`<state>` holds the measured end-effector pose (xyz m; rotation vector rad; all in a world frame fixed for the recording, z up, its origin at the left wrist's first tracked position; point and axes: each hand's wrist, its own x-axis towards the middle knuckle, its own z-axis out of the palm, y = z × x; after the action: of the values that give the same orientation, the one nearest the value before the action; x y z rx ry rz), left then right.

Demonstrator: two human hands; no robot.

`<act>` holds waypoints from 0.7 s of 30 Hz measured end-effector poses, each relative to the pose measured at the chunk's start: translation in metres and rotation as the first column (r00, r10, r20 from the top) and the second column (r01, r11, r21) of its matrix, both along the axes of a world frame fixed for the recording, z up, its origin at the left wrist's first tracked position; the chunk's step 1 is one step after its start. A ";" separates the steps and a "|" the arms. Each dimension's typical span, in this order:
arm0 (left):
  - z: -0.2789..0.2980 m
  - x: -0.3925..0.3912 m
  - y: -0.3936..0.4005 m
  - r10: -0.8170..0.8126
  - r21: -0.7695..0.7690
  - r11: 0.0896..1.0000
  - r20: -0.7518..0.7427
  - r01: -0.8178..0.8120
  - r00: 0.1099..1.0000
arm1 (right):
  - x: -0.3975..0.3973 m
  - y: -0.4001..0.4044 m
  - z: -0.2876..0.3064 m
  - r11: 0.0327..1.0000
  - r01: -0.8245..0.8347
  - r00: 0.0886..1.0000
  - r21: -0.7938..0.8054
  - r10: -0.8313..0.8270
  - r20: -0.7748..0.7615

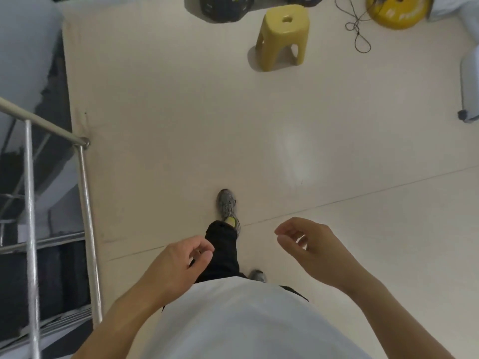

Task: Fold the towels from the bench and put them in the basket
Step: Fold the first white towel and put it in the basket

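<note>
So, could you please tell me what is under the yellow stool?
Under the yellow stool, between its legs, only bare pale floor and the stool's own shadow show. The seat covers the floor directly beneath it, so anything there cannot be seen.

A yellow plastic stool (283,37) stands on the pale floor (181,125), near a yellow weight plate (398,11) and a loose black cable (359,29) (looped); a metal railing (85,203) lines the left.
</note>
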<state>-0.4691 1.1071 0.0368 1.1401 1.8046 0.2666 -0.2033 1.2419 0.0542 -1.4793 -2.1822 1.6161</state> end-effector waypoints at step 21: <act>0.043 -0.158 0.621 -0.143 0.119 0.983 0.050 0.137 0.988 | -0.124 0.516 0.034 0.975 0.224 0.975 0.008 -0.224 -0.006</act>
<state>-0.6272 1.7283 0.0799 1.3208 1.6670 0.3207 -0.3278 1.7575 0.0885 -1.6479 -1.9338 1.5324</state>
